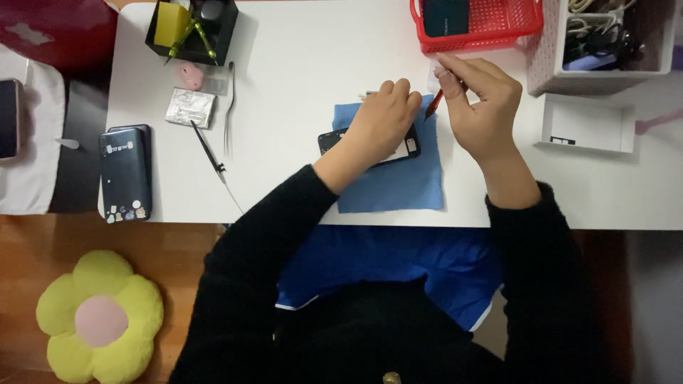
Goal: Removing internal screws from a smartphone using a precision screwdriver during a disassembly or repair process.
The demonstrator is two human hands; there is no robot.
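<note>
Left hand [380,121] pressing down on a dark phone [408,148] lying lengthwise left-to-right on the blue cloth [398,185]; right hand [480,99] pinching a red tool [433,104], tip pointing near-left toward the phone.

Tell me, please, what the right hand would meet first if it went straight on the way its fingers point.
Probably the red plastic mesh basket: the right hand points up-left toward its front edge, though height above the white table is unclear.
</note>
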